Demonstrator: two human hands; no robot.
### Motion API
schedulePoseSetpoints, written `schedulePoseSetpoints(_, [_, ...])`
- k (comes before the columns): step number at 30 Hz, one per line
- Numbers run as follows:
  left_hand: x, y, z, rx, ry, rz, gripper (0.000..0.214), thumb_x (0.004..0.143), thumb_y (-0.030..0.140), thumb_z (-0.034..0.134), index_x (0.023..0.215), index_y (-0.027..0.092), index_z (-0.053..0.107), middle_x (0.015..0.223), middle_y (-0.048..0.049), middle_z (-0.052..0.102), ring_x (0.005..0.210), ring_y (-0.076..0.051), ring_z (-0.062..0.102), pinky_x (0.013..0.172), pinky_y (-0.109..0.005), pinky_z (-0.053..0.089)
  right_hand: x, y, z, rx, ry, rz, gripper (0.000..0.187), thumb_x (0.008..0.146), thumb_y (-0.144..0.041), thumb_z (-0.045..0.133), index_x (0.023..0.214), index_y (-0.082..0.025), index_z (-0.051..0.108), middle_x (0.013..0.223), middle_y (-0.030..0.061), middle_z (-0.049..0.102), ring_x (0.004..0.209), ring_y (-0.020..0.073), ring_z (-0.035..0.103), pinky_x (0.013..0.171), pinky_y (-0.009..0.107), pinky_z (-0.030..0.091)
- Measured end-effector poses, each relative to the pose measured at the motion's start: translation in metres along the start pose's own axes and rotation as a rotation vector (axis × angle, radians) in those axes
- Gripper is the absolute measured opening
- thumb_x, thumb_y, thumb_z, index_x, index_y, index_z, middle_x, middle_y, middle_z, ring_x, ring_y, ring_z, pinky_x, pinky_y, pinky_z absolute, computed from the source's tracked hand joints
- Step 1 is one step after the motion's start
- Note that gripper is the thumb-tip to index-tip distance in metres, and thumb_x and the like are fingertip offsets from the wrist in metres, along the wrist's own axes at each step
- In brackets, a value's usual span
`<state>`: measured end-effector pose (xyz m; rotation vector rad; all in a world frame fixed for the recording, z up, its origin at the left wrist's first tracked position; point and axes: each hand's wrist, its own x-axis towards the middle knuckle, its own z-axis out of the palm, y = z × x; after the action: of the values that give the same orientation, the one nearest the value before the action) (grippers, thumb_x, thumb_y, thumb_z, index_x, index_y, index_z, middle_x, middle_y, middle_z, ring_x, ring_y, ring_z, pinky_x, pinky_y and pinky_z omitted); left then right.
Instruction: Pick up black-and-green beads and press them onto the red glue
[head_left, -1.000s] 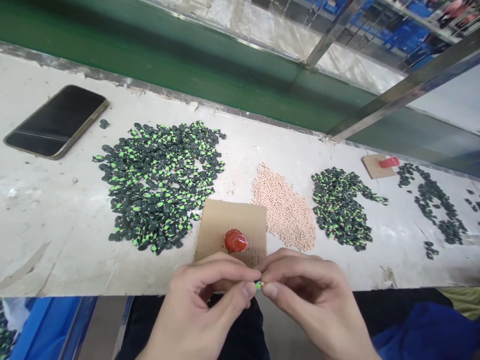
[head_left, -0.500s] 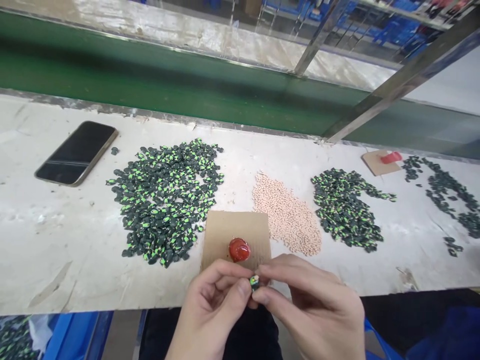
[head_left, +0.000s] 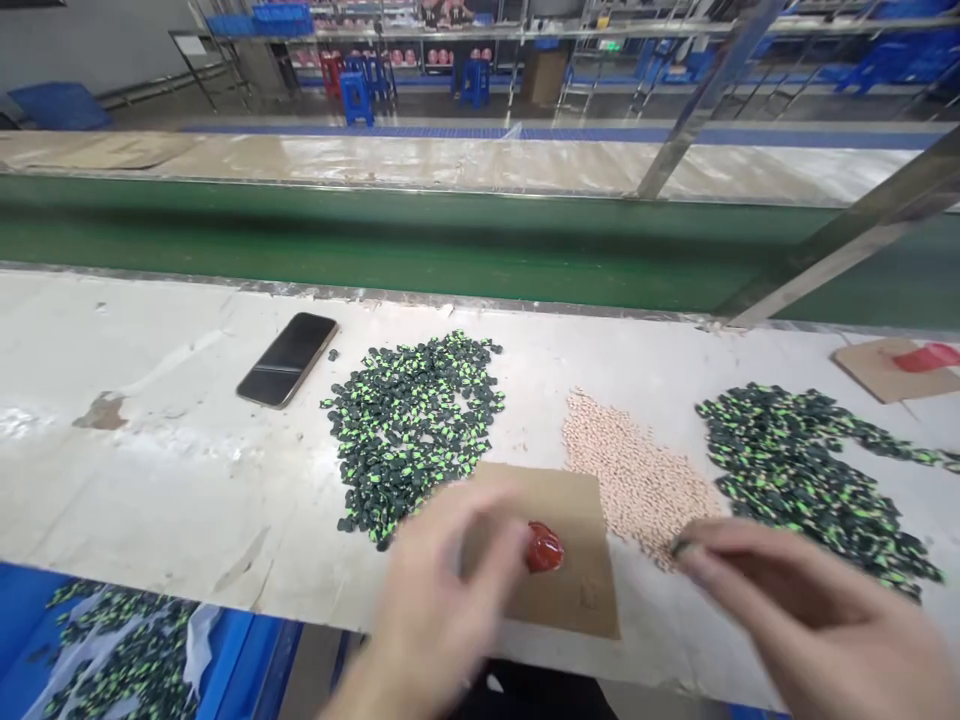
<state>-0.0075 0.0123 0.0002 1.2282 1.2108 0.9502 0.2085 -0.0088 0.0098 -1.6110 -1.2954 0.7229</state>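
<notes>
My right hand [head_left: 810, 610] pinches a small dark piece [head_left: 681, 547] between thumb and forefinger, beside the lower right end of a pile of tiny pale pink beads [head_left: 637, 470]. To the left, my left hand [head_left: 450, 580] is smeared by motion above the left side of a cardboard square [head_left: 577, 600]; whether anything is in its fingers does not show. A glossy red blob [head_left: 544, 548] sits on the cardboard, next to my left thumb. Behind that hand spreads a heap of small dark green pieces with bright green marks [head_left: 420, 420].
A second heap of dark green pieces [head_left: 802, 460] lies at right, near another cardboard piece [head_left: 862, 372] with a red object [head_left: 926, 357]. A phone [head_left: 289, 360] rests at left. Below the table edge is a blue bin [head_left: 240, 660]. A green strip [head_left: 375, 245] and metal post [head_left: 840, 255] stand beyond.
My hands have parted: the right moved right to the beads with a dark piece, the left went up and left over the cardboard. The camera view has tilted up and turned left.
</notes>
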Motion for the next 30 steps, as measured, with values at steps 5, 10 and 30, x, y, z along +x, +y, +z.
schedulePoseSetpoints(5, [0.037, 0.002, -0.086, 0.917, 0.328, 0.178, 0.052, 0.086, 0.047, 0.064, 0.124, 0.013, 0.077, 0.134, -0.0202, 0.071, 0.125, -0.045, 0.062, 0.098, -0.063, 0.055, 0.050, 0.043, -0.058, -0.572, 0.423, 0.267, 0.030, 0.062, -0.057, 0.072, 0.070, -0.029, 0.077, 0.073, 0.0115, 0.079, 0.070, 0.0358, 0.075, 0.061, 0.048, 0.059])
schedulePoseSetpoints(10, [0.040, -0.025, -0.110, 1.162, 0.216, 0.447, 0.056, 0.100, 0.047, 0.041, 0.117, 0.008, 0.078, 0.113, -0.0221, 0.075, 0.101, -0.041, 0.070, 0.085, -0.056, 0.059, 0.071, 0.073, -0.084, -0.670, 0.470, 0.166, 0.041, 0.065, -0.066, 0.059, 0.059, -0.026, 0.067, 0.057, 0.0127, 0.073, 0.058, 0.0348, 0.071, 0.056, 0.047, 0.055])
schedulePoseSetpoints(30, [0.045, -0.022, -0.095, 1.187, 0.135, 0.428, 0.030, 0.099, 0.033, 0.052, 0.109, 0.019, 0.077, 0.104, -0.0118, 0.079, 0.096, -0.032, 0.075, 0.080, -0.042, 0.062, 0.065, 0.069, 0.008, -0.715, -0.136, -0.461, 0.037, 0.101, -0.032, 0.047, 0.090, -0.020, 0.079, 0.093, 0.0148, 0.078, 0.076, 0.0300, 0.073, 0.061, 0.042, 0.056])
